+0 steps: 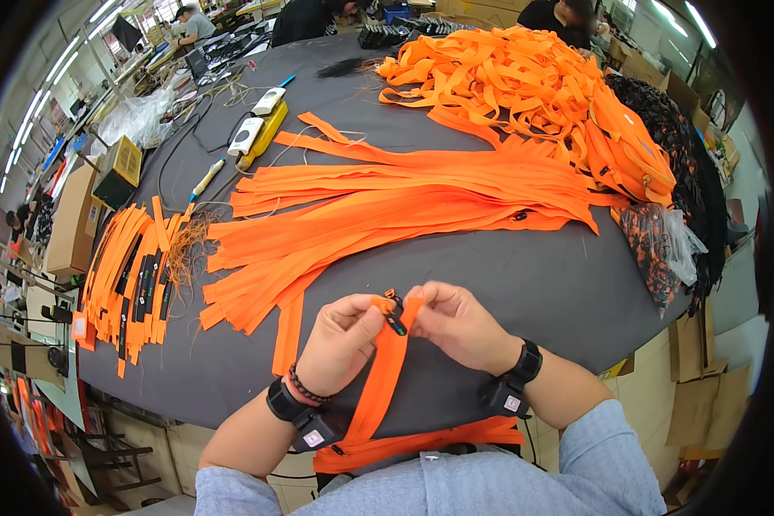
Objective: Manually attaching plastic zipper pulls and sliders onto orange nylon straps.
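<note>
left hand [342, 337] pinches orange zipper tape [378, 378] | right hand [460, 325] grips its top beside black slider [395, 318], over table [533, 284] edge | slider seemingly half-seated | done bundle [133, 279] left; big strip pile [387, 215] remains

Orange zipper strip [385, 370] with black slider [395, 320] at centre frame. Orange tapes [404, 206] across dark grey table [525, 284]. Black-and-orange patterned fabric [662, 129] at upper right. Light blue sleeves [611, 456] at bottom edge.
</note>
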`<act>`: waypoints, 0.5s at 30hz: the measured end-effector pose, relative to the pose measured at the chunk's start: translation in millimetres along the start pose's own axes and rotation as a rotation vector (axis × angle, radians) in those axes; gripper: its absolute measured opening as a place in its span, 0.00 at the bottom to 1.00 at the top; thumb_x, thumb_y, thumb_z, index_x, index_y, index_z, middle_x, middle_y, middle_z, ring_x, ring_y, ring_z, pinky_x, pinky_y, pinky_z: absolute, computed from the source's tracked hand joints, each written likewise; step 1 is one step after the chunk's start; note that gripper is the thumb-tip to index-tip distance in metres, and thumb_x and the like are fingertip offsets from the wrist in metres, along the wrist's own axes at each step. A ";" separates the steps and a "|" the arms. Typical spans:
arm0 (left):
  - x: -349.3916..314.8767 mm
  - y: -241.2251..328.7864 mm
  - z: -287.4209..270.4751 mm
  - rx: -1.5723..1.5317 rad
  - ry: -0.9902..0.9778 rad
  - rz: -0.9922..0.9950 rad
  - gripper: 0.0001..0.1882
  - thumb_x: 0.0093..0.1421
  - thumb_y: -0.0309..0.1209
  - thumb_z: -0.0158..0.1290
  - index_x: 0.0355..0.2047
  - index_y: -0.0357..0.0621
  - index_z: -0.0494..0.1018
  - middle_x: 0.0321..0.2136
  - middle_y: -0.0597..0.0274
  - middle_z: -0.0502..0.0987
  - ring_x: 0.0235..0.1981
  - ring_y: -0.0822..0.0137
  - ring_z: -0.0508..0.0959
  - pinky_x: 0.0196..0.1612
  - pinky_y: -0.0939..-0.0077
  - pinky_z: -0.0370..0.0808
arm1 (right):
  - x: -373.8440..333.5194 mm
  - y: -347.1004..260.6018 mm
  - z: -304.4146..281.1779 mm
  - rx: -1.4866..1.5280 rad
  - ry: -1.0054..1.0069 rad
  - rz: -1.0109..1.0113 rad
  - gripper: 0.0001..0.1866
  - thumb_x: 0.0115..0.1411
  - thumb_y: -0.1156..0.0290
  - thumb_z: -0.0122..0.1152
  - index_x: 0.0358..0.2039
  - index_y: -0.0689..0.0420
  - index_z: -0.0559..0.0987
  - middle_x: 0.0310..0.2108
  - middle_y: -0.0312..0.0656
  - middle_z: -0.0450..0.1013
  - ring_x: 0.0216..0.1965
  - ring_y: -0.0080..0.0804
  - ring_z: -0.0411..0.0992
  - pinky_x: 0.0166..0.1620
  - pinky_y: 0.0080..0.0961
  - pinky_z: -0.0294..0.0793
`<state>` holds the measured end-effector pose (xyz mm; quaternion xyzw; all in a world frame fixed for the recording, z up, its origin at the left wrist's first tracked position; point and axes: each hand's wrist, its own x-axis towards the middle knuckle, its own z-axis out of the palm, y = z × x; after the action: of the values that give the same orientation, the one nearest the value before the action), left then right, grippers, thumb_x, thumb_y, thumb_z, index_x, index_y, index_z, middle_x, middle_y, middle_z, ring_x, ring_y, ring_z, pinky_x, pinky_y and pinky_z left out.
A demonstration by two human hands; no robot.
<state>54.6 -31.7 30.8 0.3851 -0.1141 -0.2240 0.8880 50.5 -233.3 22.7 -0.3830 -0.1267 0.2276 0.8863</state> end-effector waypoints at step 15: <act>-1.5 -4.0 -1.7 0.126 -0.049 0.102 0.07 0.62 0.26 0.53 0.40 0.43 0.75 0.33 0.66 0.73 0.35 0.73 0.72 0.44 0.76 0.71 | -3.3 4.6 10.3 -0.028 0.019 -0.074 0.04 0.66 0.68 0.52 0.40 0.52 0.71 0.40 0.31 0.71 0.42 0.20 0.70 0.46 0.22 0.70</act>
<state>52.7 -32.4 26.6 0.4285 -0.1691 -0.1800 0.8691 42.1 -225.9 26.1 -0.3925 -0.1358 0.1891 0.8898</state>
